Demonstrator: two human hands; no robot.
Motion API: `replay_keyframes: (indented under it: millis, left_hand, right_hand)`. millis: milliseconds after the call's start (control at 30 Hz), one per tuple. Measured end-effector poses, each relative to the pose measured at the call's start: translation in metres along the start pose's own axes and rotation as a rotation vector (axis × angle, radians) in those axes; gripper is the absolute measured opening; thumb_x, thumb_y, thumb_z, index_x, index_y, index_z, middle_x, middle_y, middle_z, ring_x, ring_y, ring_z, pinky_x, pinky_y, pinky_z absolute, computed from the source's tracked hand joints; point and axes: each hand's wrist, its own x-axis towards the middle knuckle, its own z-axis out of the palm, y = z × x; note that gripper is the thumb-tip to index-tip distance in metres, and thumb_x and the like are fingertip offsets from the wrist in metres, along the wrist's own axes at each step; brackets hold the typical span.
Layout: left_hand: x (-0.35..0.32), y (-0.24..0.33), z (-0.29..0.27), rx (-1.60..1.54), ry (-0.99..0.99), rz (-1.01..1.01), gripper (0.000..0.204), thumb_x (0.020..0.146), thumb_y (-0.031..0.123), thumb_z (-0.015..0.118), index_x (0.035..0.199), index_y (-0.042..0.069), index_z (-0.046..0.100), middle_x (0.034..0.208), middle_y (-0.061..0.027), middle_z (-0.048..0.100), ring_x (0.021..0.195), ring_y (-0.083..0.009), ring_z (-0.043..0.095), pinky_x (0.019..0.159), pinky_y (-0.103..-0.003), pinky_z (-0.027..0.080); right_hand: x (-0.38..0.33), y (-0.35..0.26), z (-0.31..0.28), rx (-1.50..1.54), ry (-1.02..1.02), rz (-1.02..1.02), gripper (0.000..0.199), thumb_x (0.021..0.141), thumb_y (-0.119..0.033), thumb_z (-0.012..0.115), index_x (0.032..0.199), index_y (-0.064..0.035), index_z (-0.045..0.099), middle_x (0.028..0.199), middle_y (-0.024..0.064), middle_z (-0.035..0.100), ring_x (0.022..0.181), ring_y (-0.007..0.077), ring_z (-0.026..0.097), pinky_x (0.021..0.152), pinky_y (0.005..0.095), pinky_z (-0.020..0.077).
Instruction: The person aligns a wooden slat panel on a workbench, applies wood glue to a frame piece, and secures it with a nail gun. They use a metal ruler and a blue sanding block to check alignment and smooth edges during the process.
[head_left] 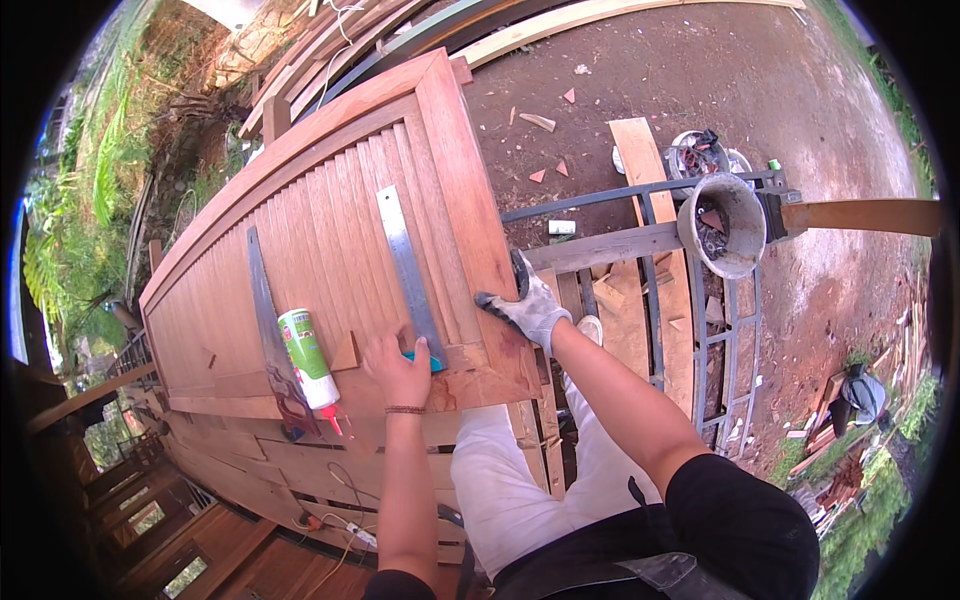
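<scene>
A louvered wooden panel (330, 210) lies flat on a bench. My bare left hand (400, 372) is at its near edge, thumb and fingers closed about the teal handle of a try square (403, 255). The square's metal blade points away across the slats. My right hand (535, 308), in a grey and black glove, grips the panel's right end, thumb on top and fingers over the side. Left of my left hand are a small wooden wedge (345, 352), a green and white glue bottle (308, 355) with a red nozzle, and a handsaw (265, 300).
A bucket of scraps (722, 225) stands on a metal frame (740, 340) to the right. Boards (640, 300) and offcuts lie around it. Long timbers (420, 40) are stacked beyond the panel. A power strip (360, 535) with cords hangs below the bench's near side.
</scene>
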Motion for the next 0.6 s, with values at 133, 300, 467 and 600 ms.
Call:
replay_keyframes:
  millis: [133,300,467,600]
  left_hand:
    - [0.041,0.048,0.016,-0.142,0.031,0.142,0.055,0.082,0.018,0.073,0.129,-0.002,0.054,0.122,-0.0233,0.057,0.118,-0.0397,0.051,0.098,-0.047,0.044]
    - [0.092,0.122,0.053,-0.109,0.005,0.261,0.087,0.079,0.033,0.077,0.147,-0.002,0.035,0.147,-0.0297,0.034,0.137,-0.0449,0.034,0.115,-0.049,0.029]
    - [0.099,0.135,0.079,-0.01,-0.04,0.213,0.1,0.074,0.032,0.075,0.153,-0.002,0.024,0.155,-0.0324,0.018,0.143,-0.048,0.021,0.119,-0.051,0.02]
    - [0.1,0.136,0.083,-0.024,-0.034,0.239,0.1,0.074,0.027,0.073,0.154,-0.001,0.021,0.156,-0.0325,0.016,0.145,-0.0473,0.019,0.12,-0.051,0.018]
  right_hand:
    - [-0.029,0.017,0.004,-0.011,-0.06,0.036,0.113,0.074,-0.058,0.077,0.153,0.0017,0.023,0.143,0.027,0.048,0.133,0.0385,0.048,0.109,0.0395,0.0403]
    - [-0.072,0.046,-0.008,0.142,-0.221,0.05,0.099,0.082,-0.053,0.074,0.154,-0.0044,0.025,0.131,0.0226,0.058,0.121,0.0335,0.058,0.104,0.0391,0.046]
    - [-0.082,0.104,-0.04,0.863,-0.174,0.086,0.061,0.101,-0.029,0.058,0.153,-0.0103,0.032,0.115,0.0112,0.063,0.103,0.0184,0.064,0.094,0.0325,0.051]
    - [-0.077,0.124,-0.055,0.737,-0.132,0.022,0.06,0.1,-0.03,0.06,0.151,-0.0098,0.036,0.112,0.0089,0.065,0.101,0.0174,0.064,0.092,0.0315,0.0513]
